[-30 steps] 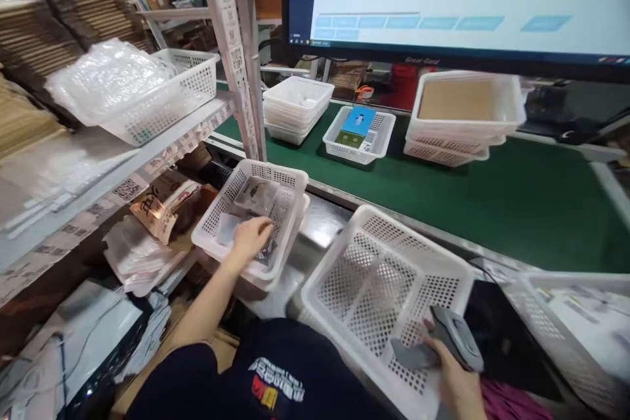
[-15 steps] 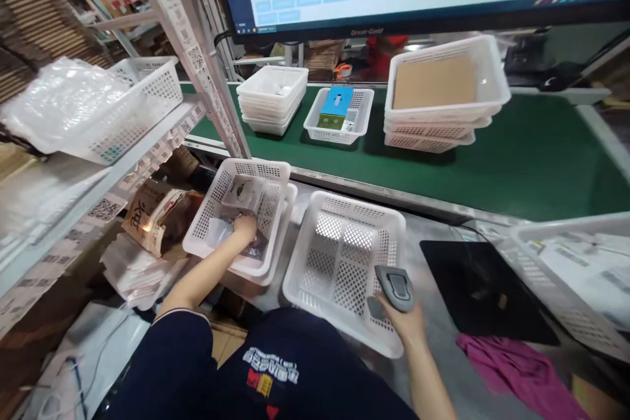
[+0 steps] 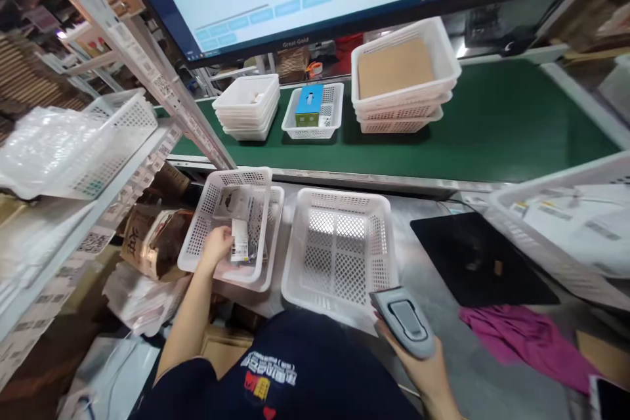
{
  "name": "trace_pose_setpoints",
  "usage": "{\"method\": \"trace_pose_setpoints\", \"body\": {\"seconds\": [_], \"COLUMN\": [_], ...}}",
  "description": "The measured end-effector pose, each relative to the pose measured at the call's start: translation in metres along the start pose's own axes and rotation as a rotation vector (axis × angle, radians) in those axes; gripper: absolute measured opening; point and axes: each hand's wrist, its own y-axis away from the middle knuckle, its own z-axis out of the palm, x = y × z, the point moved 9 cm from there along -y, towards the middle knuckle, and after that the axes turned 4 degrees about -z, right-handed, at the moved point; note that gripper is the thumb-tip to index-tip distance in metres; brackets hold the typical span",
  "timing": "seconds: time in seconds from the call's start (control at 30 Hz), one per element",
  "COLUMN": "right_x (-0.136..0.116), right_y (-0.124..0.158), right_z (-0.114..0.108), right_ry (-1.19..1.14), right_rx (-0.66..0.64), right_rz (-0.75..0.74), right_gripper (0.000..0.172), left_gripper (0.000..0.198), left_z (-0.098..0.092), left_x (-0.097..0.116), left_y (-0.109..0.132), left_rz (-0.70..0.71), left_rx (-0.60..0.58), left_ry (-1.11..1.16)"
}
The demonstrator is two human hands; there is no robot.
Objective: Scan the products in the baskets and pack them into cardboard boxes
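Note:
My left hand (image 3: pixel 216 246) is over the left white basket (image 3: pixel 195 230), its fingers closed on the edge of a small packet with a white printed label (image 3: pixel 239 240). Behind the packet in that basket lies a clear-wrapped box (image 3: pixel 232 201) with a dark picture on it. My right hand (image 3: pixel 424 367) is wrapped round a grey barcode scanner (image 3: pixel 407 323), held above the near right corner of the middle white basket (image 3: pixel 305 295). Nothing lies in the middle basket. A second basket (image 3: pixel 278 210) sits under the left one.
A monitor (image 3: pixel 295 42) hangs over a green conveyor (image 3: pixel 492 125) carrying stacked white baskets (image 3: pixel 249 105) and a basket with a blue box (image 3: pixel 310 100). A metal post (image 3: pixel 170 88) stands at left. On the right are a black mat (image 3: pixel 477 262), a purple cloth (image 3: pixel 531 341) and a bin (image 3: pixel 566 262).
My left hand has lifted the labelled packet off the basket's contents and shifted left. My right hand has drawn the scanner back toward me, out of the middle basket. The view has turned.

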Motion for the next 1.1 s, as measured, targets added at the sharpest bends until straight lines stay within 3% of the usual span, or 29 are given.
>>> {"method": "trace_pose_setpoints", "body": {"seconds": [0.2, 0.27, 0.33, 0.4, 0.5, 0.6, 0.67, 0.73, 0.8, 0.87, 0.93, 1.0, 1.1], "right_x": [-0.037, -0.051, -0.063, -0.079, -0.113, -0.134, -0.142, -0.159, -0.181, -0.195, -0.195, -0.184, -0.157], "right_y": [-0.025, -0.023, -0.018, -0.013, -0.012, -0.027, -0.039, -0.047, -0.047, -0.044, -0.042, -0.039, -0.032], "right_z": [0.057, 0.077, 0.091, 0.103, 0.112, 0.097, 0.076, 0.051, 0.030, 0.021, 0.023, 0.034, 0.047], "right_ry": [-0.187, -0.218, -0.252, -0.337, -0.487, -0.537, -0.542, -0.461, -0.292, -0.161, -0.189, -0.352, -0.615], "right_rx": [-0.208, -0.262, -0.293, -0.340, -0.439, -0.418, -0.372, -0.343, -0.324, -0.312, -0.321, -0.342, -0.284], "right_rz": [-0.008, -0.001, 0.018, 0.022, -0.051, -0.051, -0.050, -0.176, -0.372, -0.462, -0.376, -0.201, 0.058], "right_gripper": [0.061, 0.064, 0.067, 0.071, 0.075, 0.073, 0.073, 0.075, 0.068, 0.058, 0.055, 0.062, 0.063], "left_gripper": [0.019, 0.023, 0.032, 0.041, 0.046, 0.043, 0.035, 0.024, 0.017, 0.019, 0.018, 0.019, 0.025], "left_z": [-0.015, -0.022, -0.022, -0.014, 0.010, 0.034, 0.044, 0.045, 0.035, 0.022, 0.014, 0.013, 0.022], "left_x": [-0.017, -0.009, 0.011, 0.044, 0.110, 0.163, 0.182, 0.191, 0.199, 0.210, 0.219, 0.224, 0.226], "left_y": [0.028, 0.040, 0.054, 0.069, 0.097, 0.122, 0.130, 0.133, 0.141, 0.160, 0.186, 0.208, 0.216], "left_rz": [0.025, 0.084, 0.168, 0.248, 0.378, 0.499, 0.557, 0.637, 0.770, 0.944, 1.142, 1.331, 1.502], "left_rx": [0.200, 0.279, 0.274, 0.163, -0.125, -0.363, -0.373, -0.220, 0.061, 0.392, 0.694, 0.894, 0.933], "left_ry": [0.313, 0.604, 0.900, 1.067, 1.165, 1.158, 1.090, 0.915, 0.665, 0.439, 0.325, 0.307, 0.325]}}
